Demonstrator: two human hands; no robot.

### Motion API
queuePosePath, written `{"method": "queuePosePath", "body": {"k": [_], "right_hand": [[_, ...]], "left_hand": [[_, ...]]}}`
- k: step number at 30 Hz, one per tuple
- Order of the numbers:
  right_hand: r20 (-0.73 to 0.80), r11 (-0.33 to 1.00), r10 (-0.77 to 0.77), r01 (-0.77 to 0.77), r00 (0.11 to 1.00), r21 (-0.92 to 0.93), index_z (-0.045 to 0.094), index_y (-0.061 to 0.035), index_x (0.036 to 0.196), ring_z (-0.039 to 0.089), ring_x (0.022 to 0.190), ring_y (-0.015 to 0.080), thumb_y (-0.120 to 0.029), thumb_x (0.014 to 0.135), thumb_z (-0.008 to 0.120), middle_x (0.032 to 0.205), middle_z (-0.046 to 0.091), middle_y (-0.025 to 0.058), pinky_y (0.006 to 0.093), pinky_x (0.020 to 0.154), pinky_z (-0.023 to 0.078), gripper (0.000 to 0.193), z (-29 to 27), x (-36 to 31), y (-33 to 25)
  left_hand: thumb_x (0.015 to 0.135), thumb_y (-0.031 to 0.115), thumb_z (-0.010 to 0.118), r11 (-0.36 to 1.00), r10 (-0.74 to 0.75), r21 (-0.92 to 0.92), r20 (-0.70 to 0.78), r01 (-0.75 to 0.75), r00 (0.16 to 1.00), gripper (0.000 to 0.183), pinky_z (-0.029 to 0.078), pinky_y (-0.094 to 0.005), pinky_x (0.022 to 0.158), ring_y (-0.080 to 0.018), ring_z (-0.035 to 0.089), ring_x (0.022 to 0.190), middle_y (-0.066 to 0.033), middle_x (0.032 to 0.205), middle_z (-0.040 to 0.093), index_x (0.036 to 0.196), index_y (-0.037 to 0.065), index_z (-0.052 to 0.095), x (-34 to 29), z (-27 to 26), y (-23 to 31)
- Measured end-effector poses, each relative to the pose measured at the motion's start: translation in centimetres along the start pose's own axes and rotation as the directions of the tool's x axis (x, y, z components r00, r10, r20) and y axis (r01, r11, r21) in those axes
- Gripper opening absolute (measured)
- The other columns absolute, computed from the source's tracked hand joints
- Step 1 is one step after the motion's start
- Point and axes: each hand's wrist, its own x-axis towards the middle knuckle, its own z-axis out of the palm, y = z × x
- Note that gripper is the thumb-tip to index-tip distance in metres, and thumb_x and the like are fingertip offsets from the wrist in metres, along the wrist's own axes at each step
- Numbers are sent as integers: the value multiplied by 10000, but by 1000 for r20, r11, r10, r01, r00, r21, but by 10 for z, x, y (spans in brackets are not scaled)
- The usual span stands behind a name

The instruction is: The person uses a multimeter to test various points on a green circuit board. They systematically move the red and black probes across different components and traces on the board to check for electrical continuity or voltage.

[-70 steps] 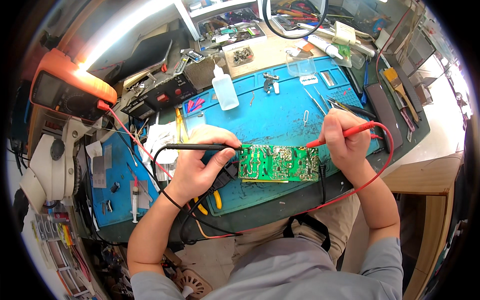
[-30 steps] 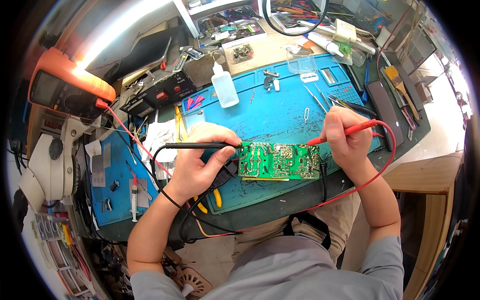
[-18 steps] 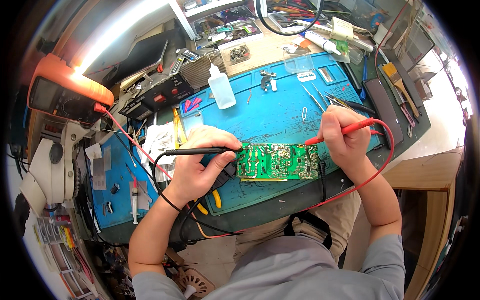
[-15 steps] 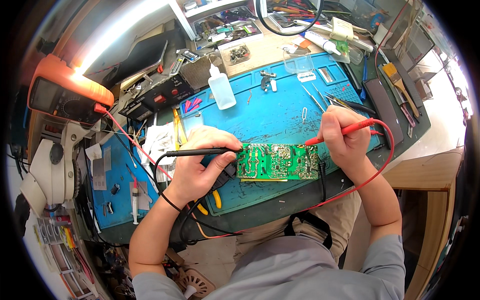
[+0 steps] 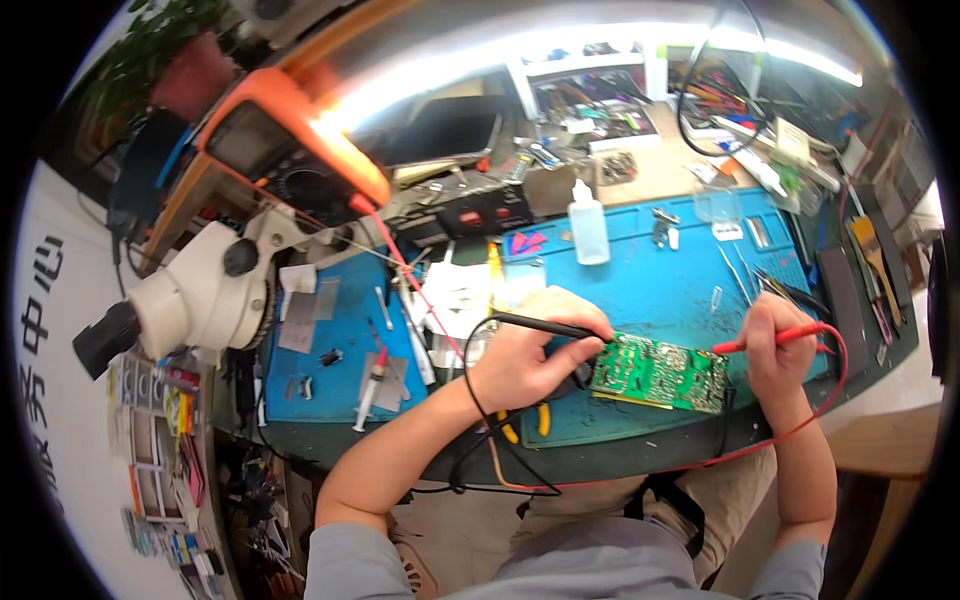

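A green circuit board [image 5: 660,373], solder side up, lies over the front part of the blue work mat [image 5: 575,425]. My left hand [image 5: 540,345] is closed on a black test probe [image 5: 548,325], its tip at the board's left end. Between the fingers of my right hand [image 5: 778,345] is a red test probe [image 5: 800,333], pointing at the board's upper right corner; whether its tip touches cannot be made out. The probes' leads loop down past my forearms. An orange multimeter [image 5: 295,150] stands at the upper left, its display unreadable.
Left of my arm stands a white microscope [image 5: 205,285] beside a smaller blue mat [image 5: 340,395] with a syringe [image 5: 371,390]. Behind the board are a white squeeze bottle [image 5: 590,230] and tweezers [image 5: 737,272]. Yellow-handled pliers [image 5: 543,419] lie near my left wrist.
The view has swung left, bringing the multimeter and microscope further in. Both hands keep their probes at the same ends of the board, which appears slightly more tilted.
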Motion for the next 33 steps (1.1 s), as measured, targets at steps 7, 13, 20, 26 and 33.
{"method": "queuePosePath", "body": {"k": [7, 13, 20, 26, 33], "right_hand": [[10, 999, 8, -9, 1000, 49, 455, -23, 635, 438, 476, 127, 19, 953, 535, 565, 508, 46, 309, 448, 333, 331, 3, 0, 1], [16, 999, -7, 6, 1000, 51, 464, -21, 641, 443, 475, 133, 10, 956, 535, 571, 509, 50, 313, 451, 335, 324, 1, 2, 0], [12, 999, -2, 1, 1000, 43, 470, -24, 639, 439, 474, 139, -3, 958, 546, 565, 503, 48, 318, 452, 328, 329, 1, 1, 2], [-1, 999, -5, 5, 1000, 47, 479, -27, 633, 437, 470, 142, -10, 958, 553, 556, 501, 47, 323, 449, 327, 333, 1, 0, 3], [-2, 998, 13, -13, 1000, 65, 476, -26, 629, 434, 472, 140, -3, 954, 555, 558, 494, 47, 324, 449, 323, 335, 5, 1, -1]], "left_hand": [[953, 92, 706, 1000, -10, -15, -5, 10, 1000, 115, 444, -372, 952, -233, 664, 1030, -53, 1070, 737, 1068, 82, 708, -3, -3, 1], [955, 94, 706, 999, -32, -38, 1, 32, 999, 116, 458, -372, 959, -228, 661, 1037, -54, 1070, 737, 1069, 74, 711, -1, -1, 1], [957, 94, 702, 998, -46, -51, 7, 46, 999, 110, 461, -374, 959, -231, 661, 1034, -55, 1069, 737, 1063, 70, 717, -1, -1, 2], [961, 109, 700, 998, -40, -44, 9, 41, 999, 111, 459, -377, 962, -231, 661, 1035, -55, 1071, 738, 1063, 70, 717, -1, -1, 0], [961, 105, 698, 998, -47, -46, 9, 47, 999, 110, 463, -377, 957, -236, 662, 1038, -60, 1073, 737, 1063, 70, 718, -3, -4, 0]]}}
